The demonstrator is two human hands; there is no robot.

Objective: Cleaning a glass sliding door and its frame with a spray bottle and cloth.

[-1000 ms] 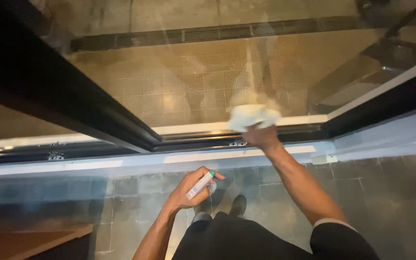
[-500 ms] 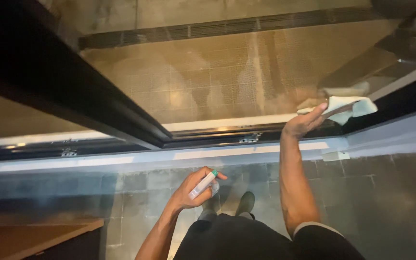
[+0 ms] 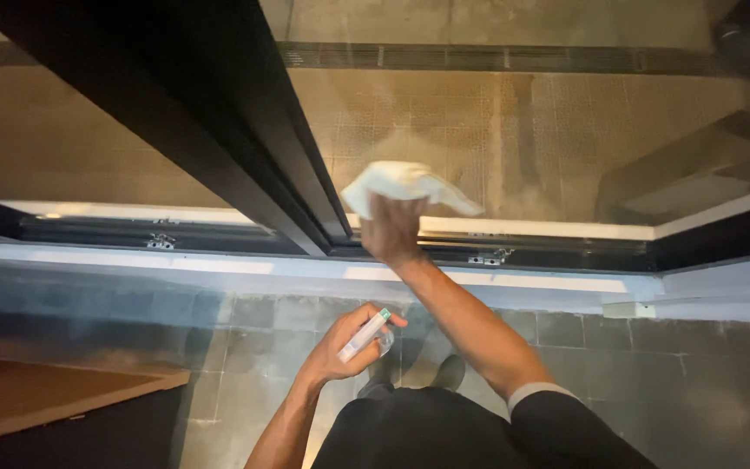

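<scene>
1. Right hand (image 3: 390, 227): raised at 12 o'clock from the body, fingers pressed flat onto a crumpled white cloth (image 3: 405, 185), holding it against the pane
2. Crumpled white cloth: lies on the clear glass panel (image 3: 549, 130), low on the pane, just above the white bottom rail (image 3: 557, 228); its loose corner trails toward 3 o'clock
3. Left hand (image 3: 345, 347): held low near the waist, fingers curled round a small clear spray bottle with a green tip (image 3: 365, 334); the tip points toward 1 o'clock
4. Black vertical door frame (image 3: 219, 113): runs diagonally from 11 o'clock down to just beside the cloth
5. Grey square floor tiles (image 3: 245, 313): below the rail, around the person's dark shoe (image 3: 450, 372)
6. Brown wooden surface (image 3: 36, 391): at 8 o'clock, well apart from both hands
</scene>
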